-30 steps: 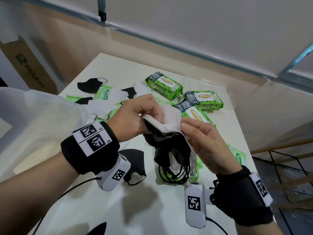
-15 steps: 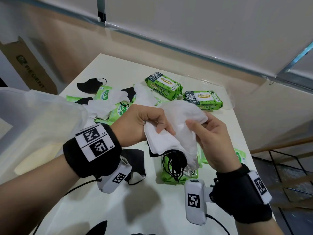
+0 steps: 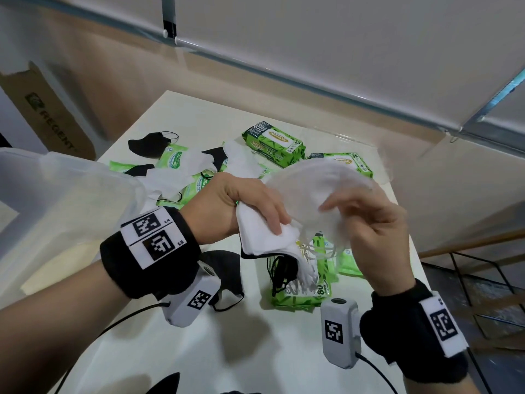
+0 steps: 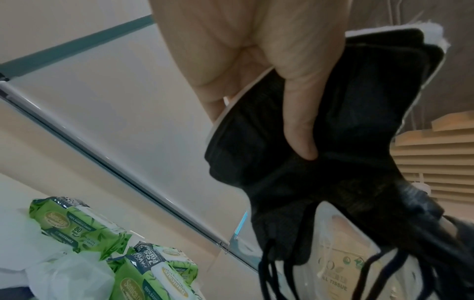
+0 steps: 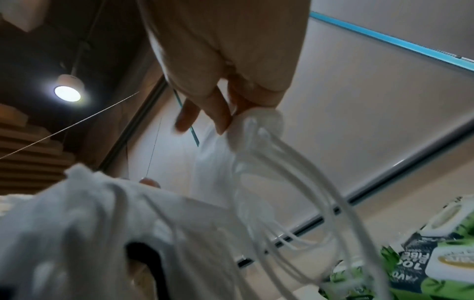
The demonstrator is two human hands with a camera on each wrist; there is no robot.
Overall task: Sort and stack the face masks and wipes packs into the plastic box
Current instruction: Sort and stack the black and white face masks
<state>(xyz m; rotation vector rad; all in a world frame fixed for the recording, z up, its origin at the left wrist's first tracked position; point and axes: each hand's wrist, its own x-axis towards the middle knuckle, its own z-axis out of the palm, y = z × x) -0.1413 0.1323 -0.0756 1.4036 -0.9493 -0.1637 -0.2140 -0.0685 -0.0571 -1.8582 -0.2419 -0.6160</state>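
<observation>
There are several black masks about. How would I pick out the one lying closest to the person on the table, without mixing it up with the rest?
Start at the cream-white table and find the left hand gripping a bundle of white and black fabric masks. Just below that wrist lies a black fabric face mask, flat on the table by itself. Unlike the other black masks, it lies apart from the far clutter, and no hand holds it.

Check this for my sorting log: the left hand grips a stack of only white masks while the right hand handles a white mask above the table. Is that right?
Not quite. The stack of masks in the left hand is mixed: the left wrist view shows black masks under the white ones. The right hand does handle a white mask above the table.
</observation>
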